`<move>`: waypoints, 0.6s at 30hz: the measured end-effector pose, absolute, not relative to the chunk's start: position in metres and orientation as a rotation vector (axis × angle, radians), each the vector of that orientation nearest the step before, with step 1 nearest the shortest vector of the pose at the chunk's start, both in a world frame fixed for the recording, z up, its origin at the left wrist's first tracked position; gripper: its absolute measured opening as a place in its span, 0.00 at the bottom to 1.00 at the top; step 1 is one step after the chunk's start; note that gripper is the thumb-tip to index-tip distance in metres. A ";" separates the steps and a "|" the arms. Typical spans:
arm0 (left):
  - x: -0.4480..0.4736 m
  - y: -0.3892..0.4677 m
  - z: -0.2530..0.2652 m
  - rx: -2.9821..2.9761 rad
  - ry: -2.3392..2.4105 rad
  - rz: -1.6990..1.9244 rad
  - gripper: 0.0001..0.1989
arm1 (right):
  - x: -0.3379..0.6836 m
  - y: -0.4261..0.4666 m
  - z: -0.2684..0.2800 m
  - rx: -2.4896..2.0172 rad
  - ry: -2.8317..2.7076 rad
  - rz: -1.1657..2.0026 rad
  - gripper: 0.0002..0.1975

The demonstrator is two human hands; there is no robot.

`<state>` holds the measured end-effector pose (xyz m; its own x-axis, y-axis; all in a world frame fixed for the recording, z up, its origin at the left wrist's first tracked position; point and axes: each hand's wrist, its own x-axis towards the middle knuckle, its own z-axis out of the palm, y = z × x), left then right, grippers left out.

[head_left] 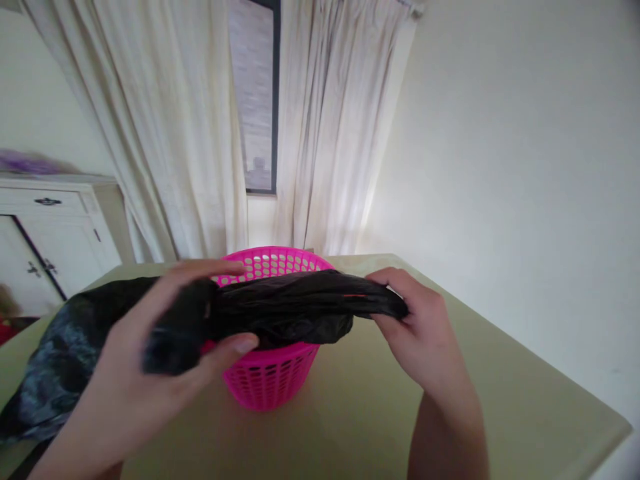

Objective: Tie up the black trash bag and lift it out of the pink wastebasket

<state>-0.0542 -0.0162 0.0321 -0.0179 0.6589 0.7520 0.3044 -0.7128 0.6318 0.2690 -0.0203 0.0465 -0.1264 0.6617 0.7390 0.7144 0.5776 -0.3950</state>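
Observation:
A black plastic bag (295,303), gathered lengthwise into folds, stretches between my two hands over the mouth of a pink plastic basket (270,380) with holes in its wall. My left hand (135,360) curves around the bag's left end, where a dark, blurred bundle (175,333) lies between thumb and fingers. Its index finger and thumb reach along the bag on either side. At the other end, my right hand (415,320) pinches the looped tip of the bag between thumb and fingers. The bag hides part of the basket's rim and inside.
The basket stands on a pale green table (360,413). More black plastic (65,353) with a bluish sheen lies left of my left hand. Behind are cream curtains (170,120), a narrow window (256,100), a white cabinet (65,233) and a plain wall (525,167) at right.

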 end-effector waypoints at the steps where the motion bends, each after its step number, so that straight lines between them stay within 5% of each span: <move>1: -0.055 -0.015 0.030 2.240 1.117 1.688 0.27 | 0.271 -0.022 0.048 -1.094 -1.803 -0.074 0.13; 5: -0.058 -0.007 0.026 2.699 1.117 1.546 0.21 | 0.290 -0.027 0.050 -1.087 -1.684 -0.192 0.10; 10: -0.049 -0.009 0.019 2.674 1.207 1.515 0.20 | 0.275 -0.020 0.040 -0.589 -1.676 0.226 0.09; 14: -0.045 -0.016 0.014 2.645 1.187 1.454 0.24 | 0.242 0.010 0.025 -0.590 -1.626 0.465 0.33; 18: -0.050 -0.023 0.016 2.557 1.213 1.524 0.27 | 0.245 0.044 0.016 -0.697 -1.261 0.325 0.39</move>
